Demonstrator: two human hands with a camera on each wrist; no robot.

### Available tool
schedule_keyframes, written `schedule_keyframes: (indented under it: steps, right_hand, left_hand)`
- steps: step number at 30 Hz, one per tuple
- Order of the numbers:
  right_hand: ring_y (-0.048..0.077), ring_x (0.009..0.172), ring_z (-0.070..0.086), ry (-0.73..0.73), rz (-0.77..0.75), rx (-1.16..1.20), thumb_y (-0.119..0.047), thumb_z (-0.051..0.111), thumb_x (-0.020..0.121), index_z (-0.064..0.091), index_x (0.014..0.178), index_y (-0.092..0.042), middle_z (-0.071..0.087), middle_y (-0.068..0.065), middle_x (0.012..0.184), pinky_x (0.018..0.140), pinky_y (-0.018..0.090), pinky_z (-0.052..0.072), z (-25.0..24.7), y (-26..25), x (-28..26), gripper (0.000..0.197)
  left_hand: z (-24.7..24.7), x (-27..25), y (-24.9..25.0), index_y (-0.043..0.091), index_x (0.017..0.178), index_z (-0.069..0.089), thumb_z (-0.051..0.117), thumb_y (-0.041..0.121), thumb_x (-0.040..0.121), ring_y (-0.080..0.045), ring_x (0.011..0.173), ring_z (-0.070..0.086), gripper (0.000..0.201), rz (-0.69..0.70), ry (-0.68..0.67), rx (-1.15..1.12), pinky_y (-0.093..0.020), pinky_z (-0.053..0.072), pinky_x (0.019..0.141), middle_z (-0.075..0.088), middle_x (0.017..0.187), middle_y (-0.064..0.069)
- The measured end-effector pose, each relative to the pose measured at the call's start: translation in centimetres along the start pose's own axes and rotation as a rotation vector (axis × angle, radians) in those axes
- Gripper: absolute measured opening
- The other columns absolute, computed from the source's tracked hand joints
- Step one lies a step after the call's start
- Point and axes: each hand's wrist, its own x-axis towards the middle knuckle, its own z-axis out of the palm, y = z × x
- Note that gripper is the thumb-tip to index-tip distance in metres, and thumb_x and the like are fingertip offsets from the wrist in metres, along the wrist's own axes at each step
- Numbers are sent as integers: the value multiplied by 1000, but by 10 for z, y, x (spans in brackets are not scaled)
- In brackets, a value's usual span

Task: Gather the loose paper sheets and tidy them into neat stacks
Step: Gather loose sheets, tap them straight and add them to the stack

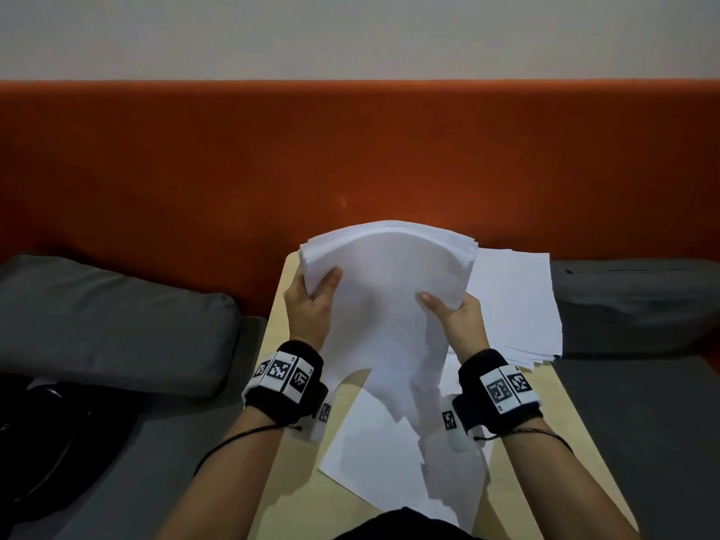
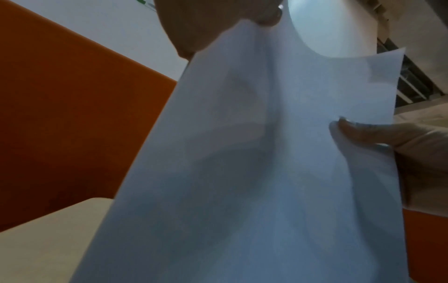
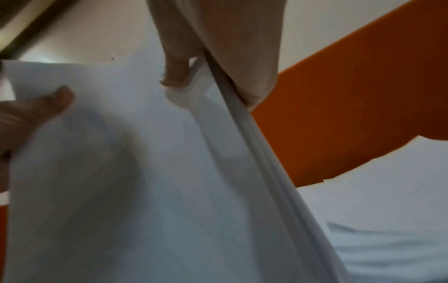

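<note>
A thick bundle of white paper sheets [image 1: 385, 290] is held upright above the small beige table [image 1: 307, 457], bowed at its top. My left hand [image 1: 311, 302] grips its left edge, thumb on the front. My right hand [image 1: 454, 313] grips its right edge, thumb on the front too. The left wrist view shows the bundle [image 2: 254, 162] from below with my left hand [image 2: 218, 24] at the top. The right wrist view shows the bundle [image 3: 121, 172] pinched by my right hand [image 3: 206, 57]. A second stack [image 1: 518, 305] lies flat at the table's back right, and a loose sheet [image 1: 370, 450] lies near me.
An orange sofa back [image 1: 233, 157] runs behind the table. Grey cushions lie at left [image 1: 109, 321] and right [image 1: 639, 302]. A black bag [image 1: 50, 430] sits at the near left.
</note>
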Motion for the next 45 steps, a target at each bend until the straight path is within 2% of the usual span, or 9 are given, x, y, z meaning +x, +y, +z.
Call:
schedule_keyframes:
  steps: [8,15,19,22,25,32,38,42,45]
  right_hand:
    - [11,73,67,-69,61,-16,-8,74,76,66,86,-14,70,-1,83,63,18,54,-13,1,-2,14]
    - [21,91,59,23,137,-90,-10,64,86,59,113,-1,63,9,101,64,9,51,-17,41,-17,29]
    - [28,97,60,135,112,-132,-16,66,84,61,111,-2,64,13,101,86,38,50,-32,39,-13,30]
    - [27,92,58,208,100,-145,-22,67,84,60,105,-8,63,14,98,79,35,46,-47,33,-12,26]
    - [26,94,56,281,71,-136,-23,66,85,59,112,-4,60,12,98,80,32,43,-59,25,-11,34]
    - [25,98,55,323,52,-72,-19,65,86,56,118,0,60,12,103,81,31,41,-78,15,-15,38]
    - [26,99,55,308,84,-43,-17,65,87,56,120,-1,61,11,105,84,32,42,-78,13,-16,38]
    - [27,97,54,282,112,-56,-16,63,88,54,121,-1,60,12,105,81,31,44,-78,11,-13,38]
    - [25,92,54,261,132,-83,-12,61,89,55,120,1,59,12,101,68,26,45,-74,11,-11,35]
  left_hand:
    - [-1,-7,-4,16,104,59,59,16,89,2,74,65,15,-41,27,-11,-13,52,62,65,89,8]
    - [-14,-34,-62,5,117,59,64,19,87,-20,99,64,34,-303,-106,79,-15,53,75,67,105,-2]
    - [-21,-38,-89,8,125,50,71,34,80,-23,112,58,56,-436,-423,465,-30,50,89,61,120,-4]
    - [-13,-57,-100,5,133,35,73,55,68,-31,123,43,90,-538,-741,1042,-39,41,100,43,132,-12]
    - [3,-81,-101,3,133,26,73,55,69,-32,121,38,95,-462,-857,1403,-37,41,98,32,131,-14]
    - [25,-89,-111,3,133,29,78,21,73,-26,116,54,80,-607,-784,1245,-29,46,88,46,131,-12]
    - [5,-79,-117,10,138,37,66,21,85,-28,119,52,62,-625,-814,1066,-30,45,90,51,134,-11]
    - [-28,-57,-119,-1,112,62,63,12,86,-29,98,61,29,-704,-618,920,-29,44,78,64,113,-15]
    - [-58,-48,-126,-3,106,65,63,4,82,-34,97,63,25,-741,-360,766,-42,51,90,67,108,-19]
